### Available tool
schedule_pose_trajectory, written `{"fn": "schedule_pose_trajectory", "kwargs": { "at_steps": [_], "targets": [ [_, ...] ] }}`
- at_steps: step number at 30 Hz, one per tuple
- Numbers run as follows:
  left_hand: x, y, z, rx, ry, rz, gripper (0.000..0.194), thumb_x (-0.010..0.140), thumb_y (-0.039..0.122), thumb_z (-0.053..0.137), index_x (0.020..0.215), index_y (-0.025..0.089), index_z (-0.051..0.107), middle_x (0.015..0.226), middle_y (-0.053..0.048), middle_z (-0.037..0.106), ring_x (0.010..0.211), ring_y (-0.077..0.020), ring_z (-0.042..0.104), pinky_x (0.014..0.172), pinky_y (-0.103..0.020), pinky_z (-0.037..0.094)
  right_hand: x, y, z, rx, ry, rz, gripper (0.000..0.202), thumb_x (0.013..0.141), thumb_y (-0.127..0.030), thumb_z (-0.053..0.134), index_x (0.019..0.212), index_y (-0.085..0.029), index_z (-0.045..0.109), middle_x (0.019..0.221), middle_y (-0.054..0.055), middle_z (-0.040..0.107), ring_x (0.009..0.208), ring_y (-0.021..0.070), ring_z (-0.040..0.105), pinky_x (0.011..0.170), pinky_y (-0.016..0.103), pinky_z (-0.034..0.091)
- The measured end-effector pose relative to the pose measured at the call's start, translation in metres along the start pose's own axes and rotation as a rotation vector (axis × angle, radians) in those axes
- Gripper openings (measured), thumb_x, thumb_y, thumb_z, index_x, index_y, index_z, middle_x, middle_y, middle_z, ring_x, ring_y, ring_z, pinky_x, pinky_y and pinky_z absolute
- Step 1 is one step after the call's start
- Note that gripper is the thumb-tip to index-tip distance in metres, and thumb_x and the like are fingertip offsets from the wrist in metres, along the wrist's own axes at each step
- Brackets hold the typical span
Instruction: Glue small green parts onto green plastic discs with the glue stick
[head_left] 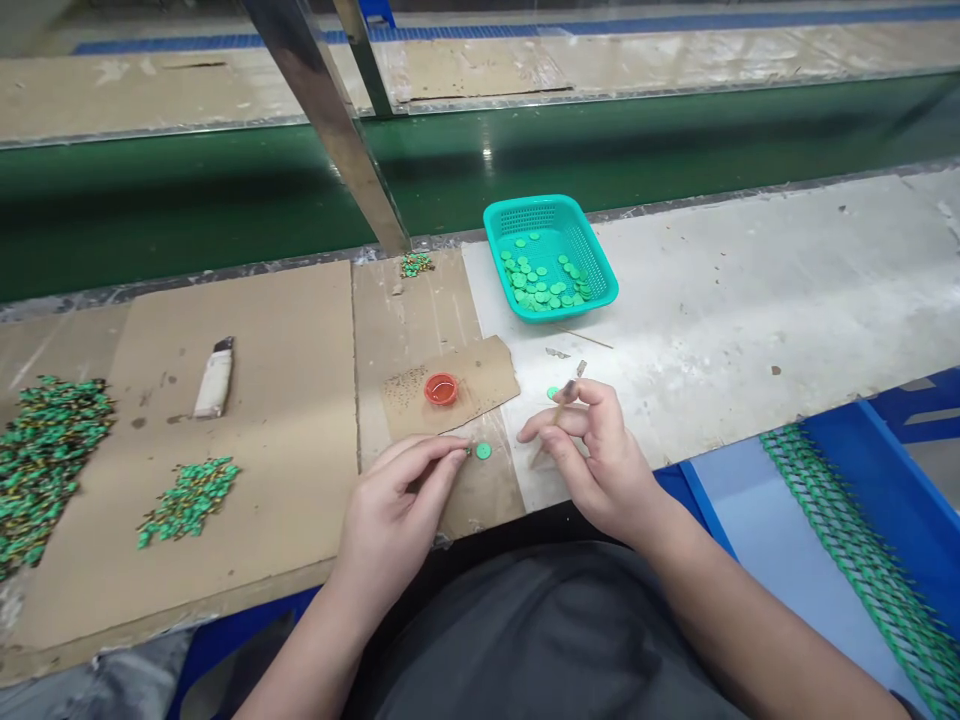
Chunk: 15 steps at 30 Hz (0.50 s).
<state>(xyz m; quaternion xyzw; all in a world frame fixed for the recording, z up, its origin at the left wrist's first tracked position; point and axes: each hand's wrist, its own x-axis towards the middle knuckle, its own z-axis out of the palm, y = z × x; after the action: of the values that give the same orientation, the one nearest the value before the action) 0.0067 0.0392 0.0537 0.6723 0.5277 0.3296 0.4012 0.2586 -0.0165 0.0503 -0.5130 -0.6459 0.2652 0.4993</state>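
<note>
Dark shirt [555,640], cut off below. Left hand [401,490]: pinched on tiny piece [469,452], mostly hidden in grip, just beside green disc [484,451]; contact unclear. Right hand [600,455]: closed around thin stick [559,412], otherwise loosely curled, over table [750,300].

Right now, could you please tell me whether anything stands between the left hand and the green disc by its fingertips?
Only the small piece pinched in the left hand does; nothing else visible lies before the green disc. The red cup sits farther back, outside that gap.
</note>
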Motion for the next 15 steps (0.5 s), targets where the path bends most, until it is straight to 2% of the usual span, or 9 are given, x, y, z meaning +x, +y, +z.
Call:
{"fn": "schedule_pose_trajectory", "kwargs": {
  "at_steps": [1,4,8,11,15],
  "targets": [
    [0.001,-0.002,0.001,0.02,0.01,0.029,0.032,0.104,0.059,0.082,0.098,0.03,0.094,0.108,-0.006,0.092,0.102,-0.0255,0.086,0.1,-0.039,0.072,0.001,-0.001,-0.001,0.006,-0.01,0.021,0.025,0.123,-0.017,0.058,0.14,-0.03,0.045,0.111,0.003,0.088,0.09,0.0175,0.086,0.092,0.036,0.071],
    [0.0,-0.007,0.005,0.065,0.036,0.08,0.024,0.107,0.052,0.08,0.1,0.033,0.094,0.107,-0.003,0.093,0.097,-0.0229,0.087,0.089,-0.033,0.071,0.002,-0.001,-0.004,-0.018,-0.02,0.024,0.009,0.125,-0.02,0.055,0.127,-0.028,0.058,0.117,0.007,0.086,0.104,0.0211,0.087,0.095,0.037,0.072],
    [-0.005,-0.01,0.009,0.109,0.061,0.124,0.017,0.108,0.046,0.082,0.102,0.035,0.094,0.105,0.0,0.093,0.086,-0.019,0.084,0.077,-0.03,0.068,0.0,0.004,-0.004,-0.076,-0.008,-0.056,0.015,0.124,-0.017,0.055,0.124,-0.027,0.066,0.112,0.007,0.084,0.105,0.0228,0.085,0.097,0.039,0.072],
    [-0.007,-0.01,0.011,0.138,0.086,0.148,0.017,0.109,0.042,0.081,0.102,0.033,0.093,0.099,0.0,0.091,0.073,-0.0163,0.076,0.071,-0.03,0.065,-0.001,0.007,-0.003,-0.081,-0.002,-0.081,0.016,0.123,-0.016,0.056,0.127,-0.026,0.067,0.112,0.006,0.083,0.105,0.0226,0.084,0.096,0.038,0.071],
    [-0.007,-0.01,0.011,0.172,0.088,0.182,0.015,0.109,0.039,0.081,0.102,0.031,0.092,0.097,0.0,0.09,0.068,-0.0149,0.071,0.066,-0.029,0.061,0.0,0.008,-0.003,-0.077,0.001,-0.09,0.015,0.123,-0.016,0.057,0.126,-0.026,0.067,0.112,0.006,0.083,0.104,0.0224,0.083,0.095,0.037,0.071]
  ]
}}
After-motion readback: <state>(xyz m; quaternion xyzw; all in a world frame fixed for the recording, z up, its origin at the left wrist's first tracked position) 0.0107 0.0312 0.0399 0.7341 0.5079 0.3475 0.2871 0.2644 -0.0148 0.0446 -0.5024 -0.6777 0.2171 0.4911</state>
